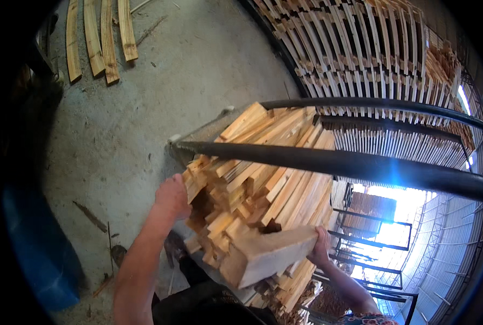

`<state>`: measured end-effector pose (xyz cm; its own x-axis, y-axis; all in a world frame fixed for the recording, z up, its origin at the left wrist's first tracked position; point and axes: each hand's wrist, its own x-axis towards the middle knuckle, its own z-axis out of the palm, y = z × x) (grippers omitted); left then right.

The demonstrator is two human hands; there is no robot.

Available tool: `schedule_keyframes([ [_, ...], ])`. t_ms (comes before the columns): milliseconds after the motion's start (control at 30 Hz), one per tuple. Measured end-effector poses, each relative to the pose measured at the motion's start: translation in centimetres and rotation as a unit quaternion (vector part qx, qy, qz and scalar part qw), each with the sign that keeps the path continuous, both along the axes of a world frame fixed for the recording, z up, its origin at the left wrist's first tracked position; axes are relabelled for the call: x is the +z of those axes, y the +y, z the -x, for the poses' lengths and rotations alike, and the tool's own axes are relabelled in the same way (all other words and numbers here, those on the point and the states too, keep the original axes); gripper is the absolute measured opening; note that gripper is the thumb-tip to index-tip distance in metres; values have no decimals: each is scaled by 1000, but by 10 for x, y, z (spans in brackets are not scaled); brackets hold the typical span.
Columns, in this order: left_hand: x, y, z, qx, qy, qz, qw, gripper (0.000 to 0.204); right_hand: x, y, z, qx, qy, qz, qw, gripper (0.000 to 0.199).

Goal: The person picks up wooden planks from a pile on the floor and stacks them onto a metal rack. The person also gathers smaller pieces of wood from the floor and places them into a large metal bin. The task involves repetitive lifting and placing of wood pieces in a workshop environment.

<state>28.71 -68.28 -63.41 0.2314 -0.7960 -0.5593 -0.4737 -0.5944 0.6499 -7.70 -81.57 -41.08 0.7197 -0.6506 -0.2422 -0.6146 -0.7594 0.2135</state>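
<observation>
A heaped pile of sawn wooden boards (301, 187) fills the middle of the view, many of their cut ends facing me unevenly. At the pile's left edge, my left hand (172, 197) is closed around the end of a wooden board (195, 180). Across the near side of the pile lies a thicker, paler wooden board (277, 250), tilted, its broad cut end toward me. My right hand (321, 247) grips this thick board at its right end, with part of the fingers hidden behind it.
Black metal bars (339, 161) of a rack cross over the pile. Several long boards (92, 40) lie on the concrete floor (122, 119) at the upper left. Tall stacks of spaced lumber (355, 49) stand at the upper right. A blue object (41, 254) is at the lower left.
</observation>
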Motion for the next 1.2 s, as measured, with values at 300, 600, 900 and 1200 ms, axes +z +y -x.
schedule_keyframes([
  [300, 79, 144, -7, 63, 168, -77, 981, 59, 1, 2, -14, -13, -15, 28, 999, 73],
  [600, 180, 244, 3, 105, 169, -141, 970, 64, -1, 4, -4, 2, -25, 26, 999, 70],
  [900, 360, 382, 22, 386, 392, -225, 804, 60, 5, -8, -3, 26, -26, -5, 999, 65],
  [1200, 444, 467, 127, 387, 289, -131, 866, 64, 48, 13, 36, 31, 15, -93, 995, 65],
])
